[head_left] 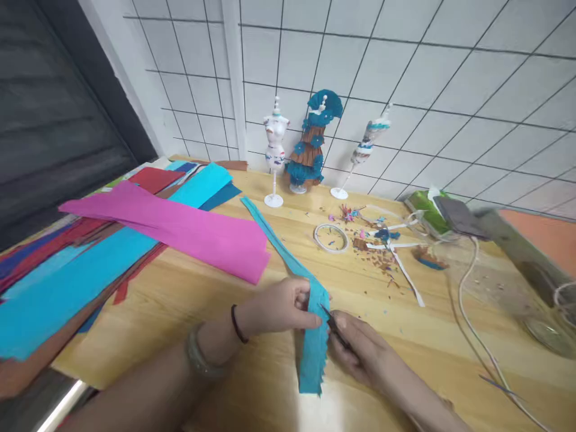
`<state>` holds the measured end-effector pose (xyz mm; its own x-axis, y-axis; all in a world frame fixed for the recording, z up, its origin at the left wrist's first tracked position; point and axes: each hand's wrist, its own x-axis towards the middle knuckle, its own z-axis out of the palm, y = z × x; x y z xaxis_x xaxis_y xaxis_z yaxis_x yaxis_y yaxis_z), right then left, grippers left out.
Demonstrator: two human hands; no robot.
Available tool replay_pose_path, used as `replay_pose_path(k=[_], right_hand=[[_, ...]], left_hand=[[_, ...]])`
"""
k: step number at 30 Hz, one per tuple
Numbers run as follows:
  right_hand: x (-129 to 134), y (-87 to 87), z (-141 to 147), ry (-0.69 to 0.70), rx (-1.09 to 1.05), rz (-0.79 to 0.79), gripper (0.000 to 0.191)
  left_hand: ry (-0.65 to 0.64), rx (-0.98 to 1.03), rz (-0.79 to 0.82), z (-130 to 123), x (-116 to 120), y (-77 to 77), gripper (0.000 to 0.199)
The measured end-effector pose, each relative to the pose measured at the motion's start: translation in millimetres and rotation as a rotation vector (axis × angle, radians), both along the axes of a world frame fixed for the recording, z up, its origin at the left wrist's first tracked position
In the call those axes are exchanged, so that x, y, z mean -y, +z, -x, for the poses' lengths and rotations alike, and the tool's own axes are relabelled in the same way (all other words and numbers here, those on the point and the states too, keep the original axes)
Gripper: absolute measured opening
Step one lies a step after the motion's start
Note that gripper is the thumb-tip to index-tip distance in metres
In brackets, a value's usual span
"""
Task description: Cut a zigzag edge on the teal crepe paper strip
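Observation:
A long teal crepe paper strip [312, 360] runs from the back of the table down between my hands, its near right edge cut into small zigzag points. My left hand [288, 306] pinches the strip at its left side, thumb lying across the front. In my right hand [360, 348] is a pair of dark scissors [336, 329], fingers wrapped round the handles. The blade tips meet the strip's right edge, just above the zigzag part. Most of the handles are hidden by my fingers.
Crepe paper sheets, pink [193, 231] and blue [90, 276], are piled at left. Dress forms [275, 135] and a teal-brown paper dress [310, 147] stand behind. A tape roll [331, 239], paper scraps [375, 258], a tissue pack [427, 210] and a white cable [468, 318] lie at right.

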<state>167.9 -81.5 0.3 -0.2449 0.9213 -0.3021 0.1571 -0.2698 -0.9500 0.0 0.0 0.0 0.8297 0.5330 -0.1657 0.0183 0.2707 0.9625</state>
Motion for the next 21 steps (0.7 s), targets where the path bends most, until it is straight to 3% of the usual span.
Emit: replay_pose_path(k=[21], right_hand=[[2.1,7.5,3.4,-0.007,-0.042,0.038,0.04]], left_hand=[[0.016,0.006,0.01,-3.3,-3.6,-1.5,0.017]])
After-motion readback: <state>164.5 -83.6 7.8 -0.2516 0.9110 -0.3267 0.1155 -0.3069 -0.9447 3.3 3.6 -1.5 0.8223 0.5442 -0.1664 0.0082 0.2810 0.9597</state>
